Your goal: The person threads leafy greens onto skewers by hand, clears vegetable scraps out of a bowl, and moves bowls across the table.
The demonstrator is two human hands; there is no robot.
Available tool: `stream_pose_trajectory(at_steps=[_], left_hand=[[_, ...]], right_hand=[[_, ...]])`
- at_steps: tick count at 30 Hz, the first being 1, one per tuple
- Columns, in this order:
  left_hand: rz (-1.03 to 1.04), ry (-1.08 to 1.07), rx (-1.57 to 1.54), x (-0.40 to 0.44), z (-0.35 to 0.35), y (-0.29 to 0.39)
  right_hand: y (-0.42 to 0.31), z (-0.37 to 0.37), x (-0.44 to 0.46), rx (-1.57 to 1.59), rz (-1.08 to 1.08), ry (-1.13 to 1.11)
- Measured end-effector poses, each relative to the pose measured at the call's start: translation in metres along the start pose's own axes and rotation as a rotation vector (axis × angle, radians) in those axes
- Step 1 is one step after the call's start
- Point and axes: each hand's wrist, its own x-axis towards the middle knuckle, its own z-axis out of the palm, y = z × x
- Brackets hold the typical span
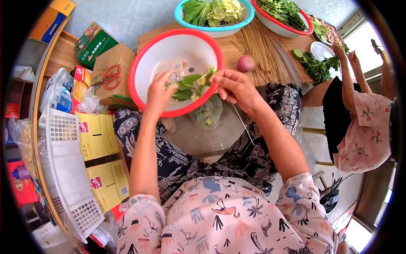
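A white basin (148,59) with a red rim stands in front of me, with loose green leaves (182,94) in its near part. My left hand (160,92) hovers over the left side of the basin, fingers apart and holding nothing I can see. Over the right rim, my right hand (237,88) is closed on a thin skewer (244,125), whose free length slants down toward my knee. Pale green leaves (206,78) bunch at those fingertips, seemingly on the skewer. Below the rim hangs a clear plastic bag (207,112) with some greens.
Many bamboo skewers (260,51) and a red onion (245,63) lie on the wooden table. Behind are a blue-rimmed basin (179,15) and a red-rimmed basin (308,29) of greens. Scissors (111,77) rest against a carton (114,59) at left. Another person (363,127) works at right.
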Motion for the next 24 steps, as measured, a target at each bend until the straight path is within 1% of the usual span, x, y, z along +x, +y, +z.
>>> stream_pose_trajectory(at_steps=[2, 6, 8, 9, 11, 12, 14, 15, 16, 18, 22, 24], left_hand=[[-0.334, 0.002, -0.258, 0.005, -0.001, -0.036], [-0.357, 0.012, -0.218, 0.013, 0.012, -0.074], [-0.307, -0.047, -0.108, 0.017, 0.028, -0.073], [-0.309, -0.047, -0.108, 0.02, 0.036, -0.069], [-0.568, -0.21, -0.246, 0.029, 0.052, -0.047], [-0.568, -0.21, -0.249, 0.032, 0.059, -0.041], [-0.518, -0.359, -0.144, 0.039, 0.074, -0.037], [-0.524, -0.421, -0.092, 0.042, 0.082, -0.041], [-0.524, -0.422, -0.093, 0.042, 0.086, -0.044], [-0.368, -0.449, 0.072, 0.041, 0.094, -0.05], [-0.374, -0.429, 0.137, 0.037, 0.097, -0.055], [-0.341, -0.349, 0.076, 0.031, 0.094, -0.058]], right_hand=[[-0.005, -0.002, -0.001, 0.033, -0.034, 0.049], [-0.006, -0.002, -0.001, 0.012, -0.058, 0.085], [-0.008, -0.003, -0.002, 0.007, -0.053, 0.078], [-0.008, -0.003, -0.002, 0.002, -0.048, 0.07], [-0.008, -0.003, -0.001, 0.006, -0.042, 0.065], [-0.008, -0.003, 0.0, 0.008, -0.037, 0.063], [-0.006, -0.005, 0.002, 0.002, -0.038, 0.067], [-0.005, -0.006, 0.002, -0.001, -0.041, 0.068], [-0.005, -0.007, 0.003, -0.001, -0.04, 0.069], [-0.004, -0.007, 0.003, 0.03, -0.043, 0.055], [-0.008, -0.008, 0.0, 0.019, -0.035, 0.055], [-0.007, -0.008, 0.001, 0.023, -0.035, 0.041]])
